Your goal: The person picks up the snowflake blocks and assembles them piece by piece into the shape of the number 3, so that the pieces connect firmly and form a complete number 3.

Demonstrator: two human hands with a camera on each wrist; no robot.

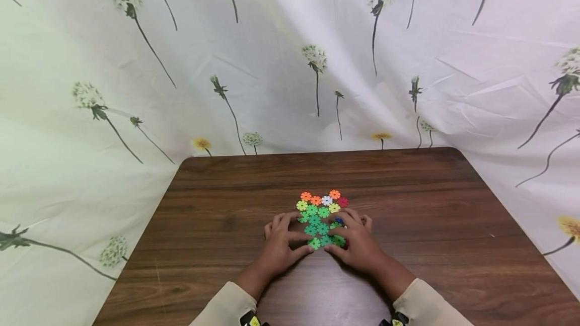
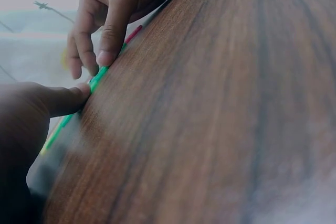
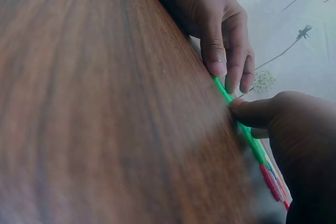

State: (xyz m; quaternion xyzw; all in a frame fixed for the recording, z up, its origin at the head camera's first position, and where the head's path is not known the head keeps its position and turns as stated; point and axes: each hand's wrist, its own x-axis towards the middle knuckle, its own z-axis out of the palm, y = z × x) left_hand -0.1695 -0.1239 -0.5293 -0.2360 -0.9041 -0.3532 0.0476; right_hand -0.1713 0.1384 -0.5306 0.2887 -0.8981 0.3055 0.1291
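Several flat, notched plastic discs, shaped like little flowers, lie joined or close together on the table; orange discs (image 1: 315, 200), a white disc (image 1: 327, 200) and yellow ones are at the far end, green discs (image 1: 322, 228) nearer. My left hand (image 1: 283, 240) rests at their left side, fingers spread and bent, thumb touching the near green edge. Opposite it, my right hand (image 1: 358, 240) lies over the right side, its fingers partly hiding green, blue and red discs. Both wrist views show the thumbs touching the green edge (image 2: 97, 80) low at the tabletop. Neither hand lifts a disc.
The brown wood-grain table (image 1: 217, 190) has rounded far corners. Behind it and at both sides hangs a pale cloth (image 1: 272, 89) printed with dandelions. Light sleeves (image 1: 226, 306) and dark wrist straps show at the bottom edge.
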